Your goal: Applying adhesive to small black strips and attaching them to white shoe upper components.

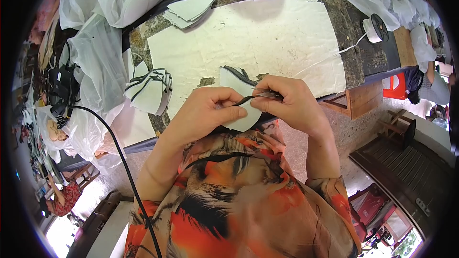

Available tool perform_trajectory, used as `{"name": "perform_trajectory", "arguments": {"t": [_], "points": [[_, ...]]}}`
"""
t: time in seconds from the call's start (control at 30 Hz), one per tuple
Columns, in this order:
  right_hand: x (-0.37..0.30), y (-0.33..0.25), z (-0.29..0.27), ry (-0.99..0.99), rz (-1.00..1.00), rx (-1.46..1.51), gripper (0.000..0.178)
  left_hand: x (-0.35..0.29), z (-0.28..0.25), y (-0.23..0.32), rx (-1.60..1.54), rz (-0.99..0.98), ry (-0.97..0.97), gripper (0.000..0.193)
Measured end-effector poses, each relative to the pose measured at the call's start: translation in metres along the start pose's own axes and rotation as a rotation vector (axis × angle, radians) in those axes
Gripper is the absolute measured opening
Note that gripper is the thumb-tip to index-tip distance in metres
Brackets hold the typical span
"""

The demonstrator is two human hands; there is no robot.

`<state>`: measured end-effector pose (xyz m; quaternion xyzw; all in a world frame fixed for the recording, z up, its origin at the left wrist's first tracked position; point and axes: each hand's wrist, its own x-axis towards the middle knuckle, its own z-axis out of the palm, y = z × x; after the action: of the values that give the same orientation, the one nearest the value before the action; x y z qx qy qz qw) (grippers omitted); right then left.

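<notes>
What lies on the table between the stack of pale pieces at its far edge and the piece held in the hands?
In the head view, only the creased cream paper sheet lies between the far stack and the held pale piece; nothing sits on it there.

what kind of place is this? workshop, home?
Likely a small sewing or craft workshop. Stacks of cut pale fabric pieces sit on a paper-covered stone worktable, sheer white cloth is heaped around, and both hands work a dark-trimmed piece.

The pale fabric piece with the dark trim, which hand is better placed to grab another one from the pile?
Probably the left hand. The stack of cut pieces lies on the table just to its left, while the right hand pinches a small tool at the pale fabric piece, farther away.
</notes>
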<state>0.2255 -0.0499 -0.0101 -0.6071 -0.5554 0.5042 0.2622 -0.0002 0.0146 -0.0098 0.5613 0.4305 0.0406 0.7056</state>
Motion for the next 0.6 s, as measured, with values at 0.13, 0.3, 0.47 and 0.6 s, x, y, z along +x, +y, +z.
{"name": "perform_trajectory", "arguments": {"t": [0.13, 0.3, 0.47, 0.6], "points": [[0.0002, 0.0012, 0.0015, -0.023, -0.028, -0.036, 0.018, -0.0001, -0.0011, -0.0003, 0.033, -0.003, -0.002, 0.019], [-0.0009, -0.0019, 0.0045, 0.032, -0.091, -0.110, 0.018, 0.0008, -0.0025, -0.0043, 0.001, -0.051, -0.026, 0.020], [0.0010, 0.0029, 0.0065, 0.051, -0.068, -0.079, 0.016, -0.0013, -0.0023, -0.0008, 0.015, -0.032, -0.023, 0.021], [0.0015, 0.0023, 0.0045, -0.005, -0.022, 0.090, 0.015, -0.0015, -0.0024, -0.0068, 0.035, 0.057, -0.026, 0.022]]}}
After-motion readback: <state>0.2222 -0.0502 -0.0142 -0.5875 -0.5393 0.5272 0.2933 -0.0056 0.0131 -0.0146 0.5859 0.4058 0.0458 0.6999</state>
